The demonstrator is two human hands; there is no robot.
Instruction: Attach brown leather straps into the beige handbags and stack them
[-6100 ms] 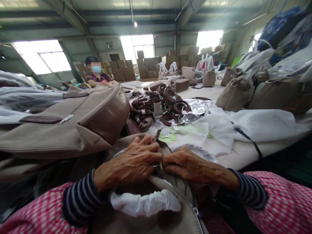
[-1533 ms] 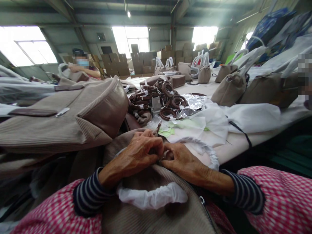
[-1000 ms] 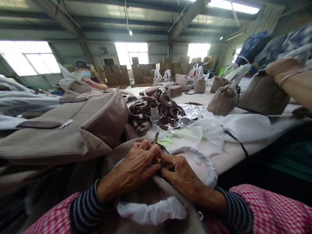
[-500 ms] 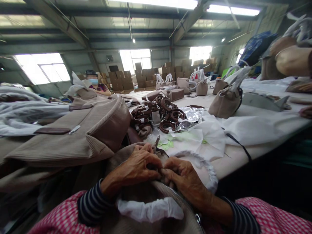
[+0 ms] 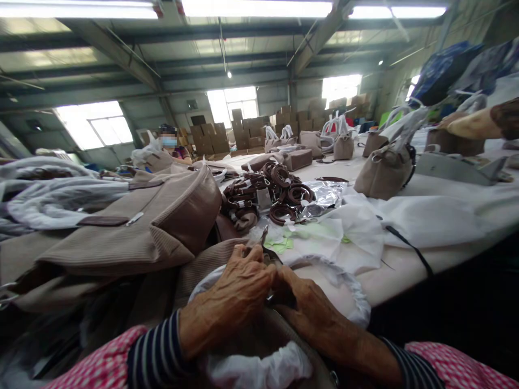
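A taupe corduroy handbag [image 5: 305, 339] sits upright against me with its zipped top apart. My left hand [image 5: 239, 289] has its fingers curled over the far rim of the bag. Close beside it, my right hand [image 5: 310, 305] is closed on the same rim, thumb and fingers bent inward. The fingertips meet and hide what is between them. One handle [image 5: 263, 368], wrapped in white material, lies nearest me; the other wrapped handle [image 5: 359, 302] loops out beyond my right hand. A small metal clasp [image 5: 265, 233] sticks up just past my fingers.
A larger taupe bag [image 5: 121, 237] lies at my left. Ahead is a pile of brown straps [image 5: 279, 189] beside clear plastic [image 5: 328, 193]. White sheets [image 5: 430, 221] and a small bag [image 5: 383, 170] are on the table at right. A masked person [image 5: 169, 143] is at the far left; another person's arm [image 5: 472, 123] reaches in at right.
My left hand has turned over the rim, its back now more toward me, and my right fingers have tucked further in. The view has shifted slightly. The other person's arm at right has lowered.
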